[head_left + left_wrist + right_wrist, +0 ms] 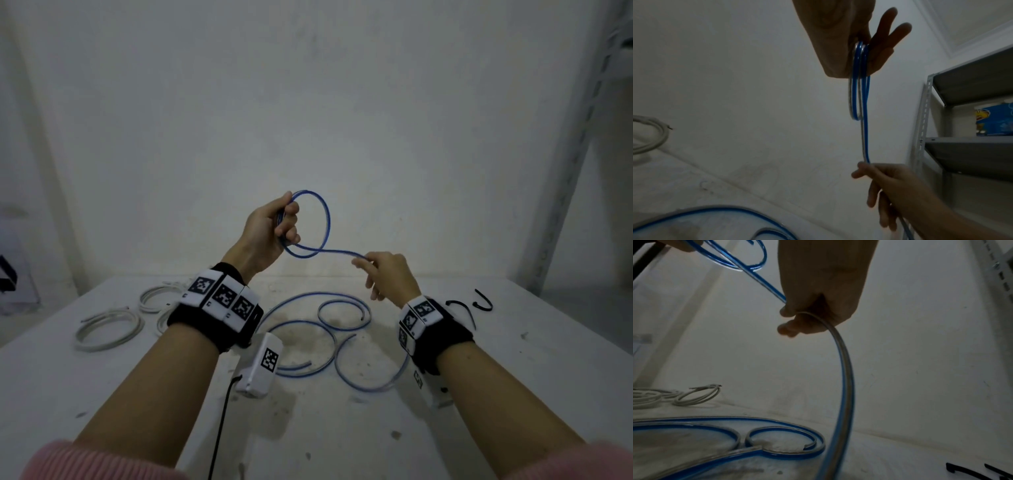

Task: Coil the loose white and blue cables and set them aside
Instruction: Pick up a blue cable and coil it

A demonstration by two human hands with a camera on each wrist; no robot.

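My left hand [279,228] is raised above the table and grips a loop of the blue cable [325,219]; its fingers [882,53] curl round the doubled strands [857,91]. From that loop a strand runs right to my right hand [371,265], which pinches it between thumb and fingers [795,318]. Below this hand the cable [846,378] arcs down to the table. More loose blue cable [329,329] curls on the tabletop. Coiled white cables [109,330] lie at the left of the table.
The white table [342,438] meets a plain wall at the back. Black clips [479,303] lie at the right rear. A metal shelf unit [970,113] stands to the right, holding a blue package [993,121]. A black cord [221,425] hangs from the left wrist camera.
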